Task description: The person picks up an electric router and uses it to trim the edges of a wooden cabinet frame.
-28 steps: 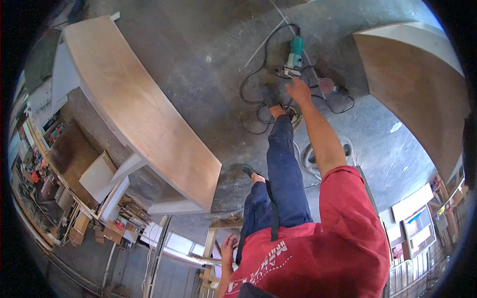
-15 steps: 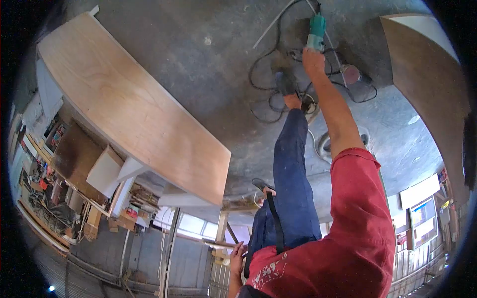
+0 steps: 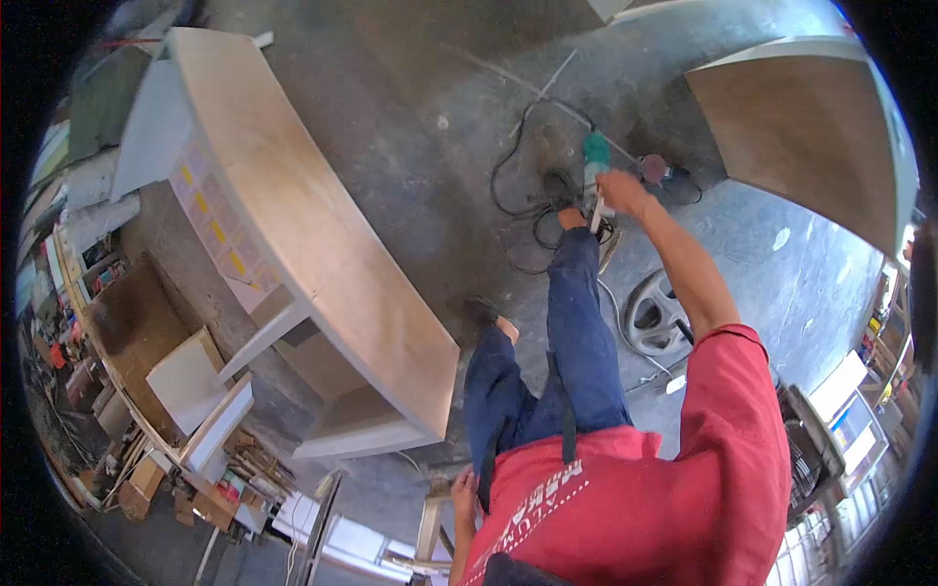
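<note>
My right hand (image 3: 621,192) is closed on the pale lower part of a teal corded power tool (image 3: 596,153), held low beside my foot. The tool's exact kind cannot be made out. Its black cord (image 3: 508,161) loops over the floor around that foot. Just past the hand is a second tool with a round reddish disc (image 3: 653,168), partly in shadow. My left hand (image 3: 464,485) hangs loosely by my hip, fingers partly visible and holding nothing that I can see.
A long wooden cabinet (image 3: 303,215) with an open compartment lies to the left. Another curved wooden piece (image 3: 796,122) stands at the right. A grey spoked wheel (image 3: 657,317) rests on the concrete floor near my right arm. Wood scraps (image 3: 259,469) pile up at lower left.
My right hand has drawn the teal tool back toward my foot. My view has shifted, showing more of the cabinet's inside and of the wheel. The left hand has moved closer against my hip.
</note>
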A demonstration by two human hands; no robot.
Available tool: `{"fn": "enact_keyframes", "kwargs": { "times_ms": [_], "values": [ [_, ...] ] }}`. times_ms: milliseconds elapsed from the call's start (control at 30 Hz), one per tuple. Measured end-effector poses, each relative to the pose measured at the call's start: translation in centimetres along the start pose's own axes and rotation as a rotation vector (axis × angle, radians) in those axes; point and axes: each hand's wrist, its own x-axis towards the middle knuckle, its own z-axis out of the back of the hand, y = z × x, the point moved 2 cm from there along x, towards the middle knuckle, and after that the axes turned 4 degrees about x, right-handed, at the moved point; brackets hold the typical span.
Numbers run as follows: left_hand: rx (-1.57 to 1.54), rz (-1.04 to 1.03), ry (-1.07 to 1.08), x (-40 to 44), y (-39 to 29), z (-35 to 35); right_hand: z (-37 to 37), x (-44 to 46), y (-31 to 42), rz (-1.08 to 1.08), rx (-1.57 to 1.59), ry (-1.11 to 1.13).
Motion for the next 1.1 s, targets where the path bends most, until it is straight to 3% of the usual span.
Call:
{"fn": "enact_keyframes", "kwargs": {
  "times_ms": [67, 100, 133, 200, 267, 333, 400, 700, 833, 900, 1033, 1100],
  "values": [
    [0.005, -0.160, 0.002, 4.5, 3.4, 4.0, 0.0, -7.2, 4.4, 0.057, -0.005, -0.041],
    [0.010, -0.144, -0.088, 3.9, 1.2, 4.5, 0.7, -10.6, 6.4, 0.057, -0.020, -0.069],
    [0.034, -0.298, -0.050, 7.3, 3.1, 6.8, 1.6, -13.7, 8.1, 0.040, 0.041, -0.113],
    [-0.056, -0.331, 0.028, 9.4, 1.3, 8.6, 2.1, -19.7, 10.8, 0.000, 0.150, -0.193],
    [0.067, -0.295, 0.030, 10.1, -1.5, 9.4, 1.1, -24.9, 13.1, -0.028, 0.248, -0.290],
    [0.078, -0.366, 0.057, 10.9, -3.2, 9.3, -0.4, -30.1, 15.1, -0.058, 0.350, -0.381],
    [0.097, -0.424, 0.080, 11.0, -3.9, 8.2, -1.9, -35.6, 17.9, -0.142, 0.657, -0.450],
    [0.251, -0.653, 0.256, 2.1, -2.3, -0.1, -7.5, -53.2, 27.6, -0.245, 1.048, -0.508],
    [0.060, -0.507, 0.414, -3.3, 2.6, -4.6, -10.6, -59.8, 28.7, -0.214, 1.315, -0.467],
    [-0.356, -0.369, 0.745, -4.8, 4.4, -6.9, -12.0, -61.5, 28.0, -0.147, 1.343, -0.449],
    [-0.592, -0.363, 0.746, -7.0, 6.5, -10.6, -12.0, -64.9, 26.4, 0.045, 1.170, -0.456],
    [-0.765, -0.329, 0.594, -6.6, 7.9, -11.6, -12.6, -65.4, 24.6, 0.109, 1.218, -0.369]
  ]
}}
